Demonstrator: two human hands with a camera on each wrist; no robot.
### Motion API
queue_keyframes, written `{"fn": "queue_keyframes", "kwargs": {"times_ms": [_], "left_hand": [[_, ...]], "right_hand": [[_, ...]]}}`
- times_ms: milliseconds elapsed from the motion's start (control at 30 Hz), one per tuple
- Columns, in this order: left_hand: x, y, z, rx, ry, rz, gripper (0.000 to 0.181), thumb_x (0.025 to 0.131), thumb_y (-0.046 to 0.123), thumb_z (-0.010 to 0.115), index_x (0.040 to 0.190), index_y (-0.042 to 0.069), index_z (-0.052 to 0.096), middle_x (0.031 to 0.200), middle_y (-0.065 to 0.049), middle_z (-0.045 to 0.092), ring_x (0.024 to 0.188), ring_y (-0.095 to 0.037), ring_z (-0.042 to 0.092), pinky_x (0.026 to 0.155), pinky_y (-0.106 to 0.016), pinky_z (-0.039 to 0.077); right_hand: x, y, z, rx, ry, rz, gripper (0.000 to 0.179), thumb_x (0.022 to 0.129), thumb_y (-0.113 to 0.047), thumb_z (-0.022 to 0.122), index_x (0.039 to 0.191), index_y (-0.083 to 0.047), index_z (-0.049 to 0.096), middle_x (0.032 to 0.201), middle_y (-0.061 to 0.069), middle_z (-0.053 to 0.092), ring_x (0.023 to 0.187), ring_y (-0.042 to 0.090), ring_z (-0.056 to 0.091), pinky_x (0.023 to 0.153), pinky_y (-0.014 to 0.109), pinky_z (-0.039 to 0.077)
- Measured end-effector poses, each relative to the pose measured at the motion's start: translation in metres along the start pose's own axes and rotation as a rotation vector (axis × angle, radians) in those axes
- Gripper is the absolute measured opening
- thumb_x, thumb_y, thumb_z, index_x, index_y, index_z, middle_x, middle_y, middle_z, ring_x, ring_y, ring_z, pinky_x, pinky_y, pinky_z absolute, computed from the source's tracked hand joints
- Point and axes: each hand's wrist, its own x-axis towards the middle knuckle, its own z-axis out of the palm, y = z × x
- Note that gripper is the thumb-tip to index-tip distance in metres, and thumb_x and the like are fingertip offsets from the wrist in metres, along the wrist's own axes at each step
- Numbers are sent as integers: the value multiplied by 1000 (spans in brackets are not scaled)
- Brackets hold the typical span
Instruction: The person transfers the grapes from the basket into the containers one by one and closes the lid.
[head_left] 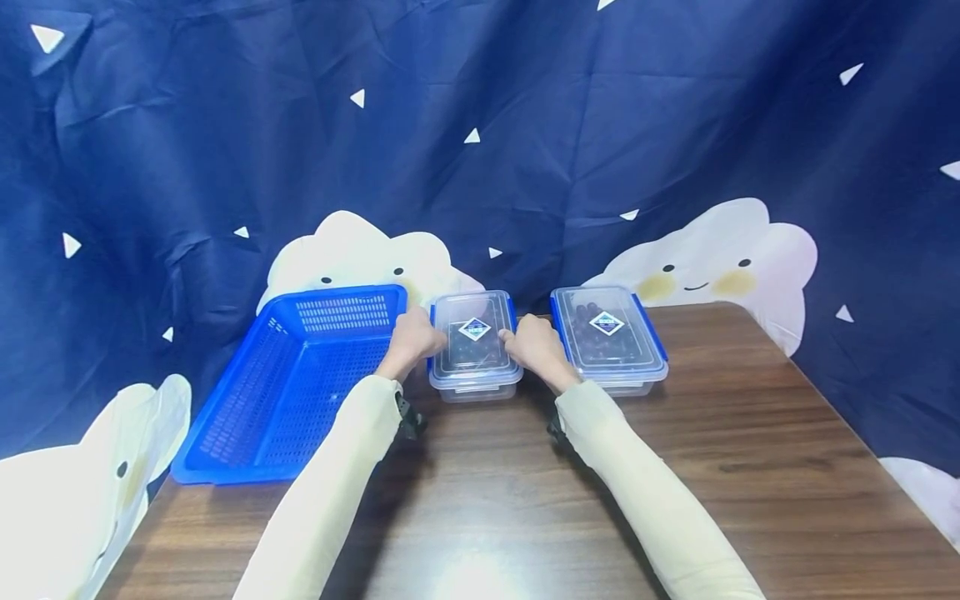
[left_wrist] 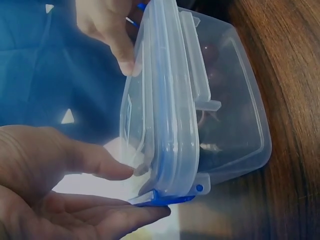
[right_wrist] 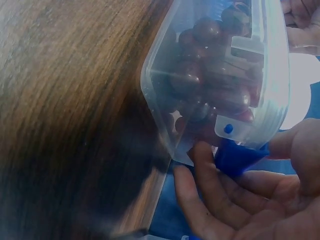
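A clear plastic food container (head_left: 471, 360) with a lid, blue side latches and a diamond-shaped label stands on the table between my hands. At its left side my left hand (head_left: 414, 337) puts the thumb on the lid's edge and fingers beneath a blue latch (left_wrist: 167, 199), pinching it. Opposite, my right hand (head_left: 538, 343) holds the other blue latch (right_wrist: 241, 157) between thumb and fingers; this latch angles outward from the wall. Dark red, round, grape-like fruits (right_wrist: 187, 80) show through the container's wall in the right wrist view.
On the left lies a blue slotted basket (head_left: 228, 479) with nothing in it. A second lidded container (head_left: 615, 342) with dark round fruits stands just right of my right hand. Behind the wooden table (head_left: 712, 467) hangs a dark blue curtain (head_left: 525, 167) with clouds and triangles.
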Motion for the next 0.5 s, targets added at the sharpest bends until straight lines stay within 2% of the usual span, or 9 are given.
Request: {"fn": "queue_keyframes", "kwargs": {"times_ms": [167,200,233,267,300,367,433,467,500], "left_hand": [[6,-4,-6,12,-53,23,34,80,6,67,112,-8,67,106,-21,71,89,-30,62,82,-43,59],[7,-5,-8,13,-64,32,30,80,6,68,107,-6,67,101,-19,71,87,-29,61,79,-42,59],[27,-22,0,-1,-66,78,19,80,11,69,95,-2,68,88,-13,70,78,-24,60,70,-37,57],[28,-23,-4,9,-79,85,13,82,13,69,86,0,66,79,-9,66,71,-22,57,64,-35,53],[29,-24,-8,21,-85,100,14,84,15,69,78,3,63,71,-6,60,65,-20,53,58,-33,49],[26,-24,-21,36,-64,146,24,89,18,67,71,6,58,62,-2,53,57,-17,48,53,-31,43],[20,-23,-38,46,-21,222,26,96,22,63,77,4,67,67,-5,61,60,-19,54,56,-32,48],[-1,-7,-58,67,-8,224,24,99,20,61,94,0,72,81,-12,69,72,-25,64,67,-38,56],[-6,-8,-68,72,20,268,28,102,22,60,109,-1,73,96,-16,75,85,-29,70,78,-42,60]], "right_hand": [[0,2,0,18,-7,-25,46,105,-42,58,99,1,73,100,21,73,91,36,70,86,53,59],[-1,3,-1,31,-8,-37,45,105,-41,58,99,1,73,98,19,73,89,34,69,85,52,59],[-2,5,-3,48,-9,-55,45,105,-41,58,97,0,73,94,18,72,87,33,68,83,51,58],[-4,6,-6,66,-14,-71,46,105,-41,57,95,1,73,91,18,72,85,33,68,82,51,58],[-6,8,-11,88,-15,-85,47,105,-42,57,95,1,73,90,19,72,85,33,68,82,51,58],[-9,13,-28,133,-6,-119,50,104,-43,58,104,4,73,98,22,74,93,37,70,88,53,58],[-11,18,-51,164,4,-148,57,104,-46,59,122,7,69,113,26,74,108,41,71,99,55,56],[-12,21,-65,178,7,-161,62,103,-47,60,133,8,63,122,28,72,116,43,68,104,56,54],[-12,24,-78,190,9,-176,69,102,-48,62,144,7,54,133,29,68,125,43,65,110,57,51]]}}
